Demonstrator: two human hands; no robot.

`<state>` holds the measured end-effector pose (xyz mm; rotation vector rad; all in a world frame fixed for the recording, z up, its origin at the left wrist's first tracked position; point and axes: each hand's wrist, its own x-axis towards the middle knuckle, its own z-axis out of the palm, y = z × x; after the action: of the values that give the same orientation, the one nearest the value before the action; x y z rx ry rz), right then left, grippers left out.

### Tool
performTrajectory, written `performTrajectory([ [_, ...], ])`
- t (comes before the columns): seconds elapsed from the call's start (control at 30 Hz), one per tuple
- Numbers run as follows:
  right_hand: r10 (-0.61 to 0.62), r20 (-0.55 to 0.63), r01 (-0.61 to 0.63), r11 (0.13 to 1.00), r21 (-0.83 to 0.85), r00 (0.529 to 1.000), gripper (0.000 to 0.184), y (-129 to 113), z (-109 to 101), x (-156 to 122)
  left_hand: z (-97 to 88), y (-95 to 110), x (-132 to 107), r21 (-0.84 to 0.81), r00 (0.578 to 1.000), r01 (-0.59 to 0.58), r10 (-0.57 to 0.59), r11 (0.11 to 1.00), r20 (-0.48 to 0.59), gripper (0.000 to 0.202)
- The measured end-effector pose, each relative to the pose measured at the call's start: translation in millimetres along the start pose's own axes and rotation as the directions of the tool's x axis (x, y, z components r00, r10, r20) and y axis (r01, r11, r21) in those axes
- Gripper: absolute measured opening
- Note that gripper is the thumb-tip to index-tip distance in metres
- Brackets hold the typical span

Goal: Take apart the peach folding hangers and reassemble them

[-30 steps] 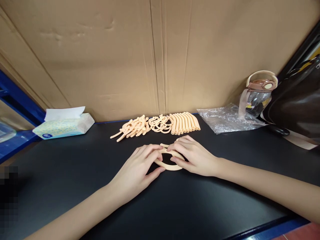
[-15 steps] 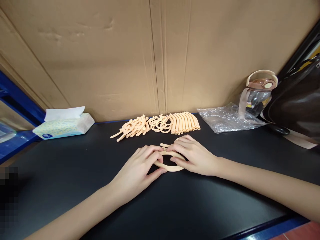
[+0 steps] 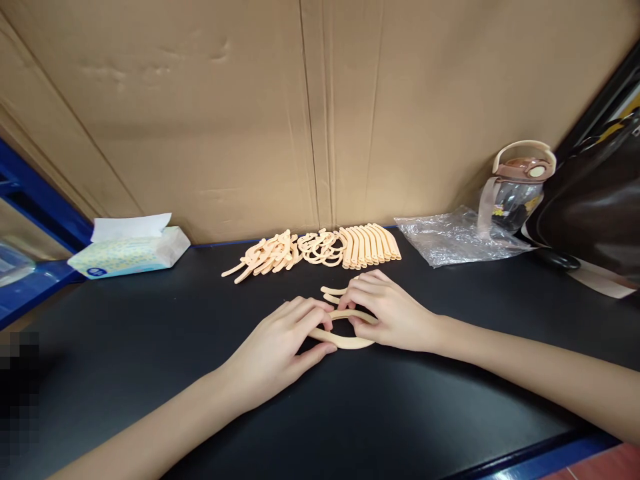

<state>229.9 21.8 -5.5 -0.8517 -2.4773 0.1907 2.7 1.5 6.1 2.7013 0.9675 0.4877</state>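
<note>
On the black tabletop in front of me lies a cream ring-like plastic piece [image 3: 353,343] with a curved front edge. My left hand [image 3: 293,340] is closed on its left end, thumb in front and fingers behind. My right hand [image 3: 383,310] grips the right and back part, its fingertips bent down onto it. The fingers hide where the parts of the ring meet. Two slim curved cream strips [image 3: 330,291] stick out to the left from behind my right hand; their other ends are hidden.
Toward the back lie a heap of cream curved arms [image 3: 270,253], a cluster of cream rings or hooks [image 3: 320,247] and a neat row of cream bars [image 3: 370,245]. A tissue pack [image 3: 130,253] stands left. A clear plastic bag [image 3: 450,237], bottle [image 3: 517,193] and black mouse-like object [image 3: 557,258] are right.
The ring-like piece has shifted slightly toward me and right, with both hands still on it. More of the slim strips behind it now shows.
</note>
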Motion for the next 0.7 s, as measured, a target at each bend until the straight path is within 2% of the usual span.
performTrajectory([
  [0.2,-0.003,-0.018,0.003,1.0,0.006,1.0,0.005,2,1,0,-1.1,-1,0,-0.039,1.0,-0.021,0.02,0.999,-0.009,0.008],
  [0.37,0.0,-0.012,-0.001,0.997,-0.078,1.0,0.01,-2,-4,0,-1.9,-2,-1,-0.033,0.998,-0.056,0.056,0.998,-0.005,0.018],
  [0.47,0.014,0.013,-0.012,0.988,-0.154,1.0,0.01,-5,-9,-1,-1.3,-3,0,-0.027,0.997,-0.082,0.081,0.996,-0.011,0.027],
  [0.6,-0.02,0.08,0.04,0.967,-0.252,0.997,0.012,-8,-15,-3,-0.3,-2,1,-0.01,0.995,-0.101,0.101,0.995,0.002,0.025],
  [0.7,0.017,0.147,0.02,0.969,-0.245,0.989,0.015,-9,-21,-4,-0.5,-1,0,0.012,0.993,-0.112,0.111,0.994,0.024,0.025],
])
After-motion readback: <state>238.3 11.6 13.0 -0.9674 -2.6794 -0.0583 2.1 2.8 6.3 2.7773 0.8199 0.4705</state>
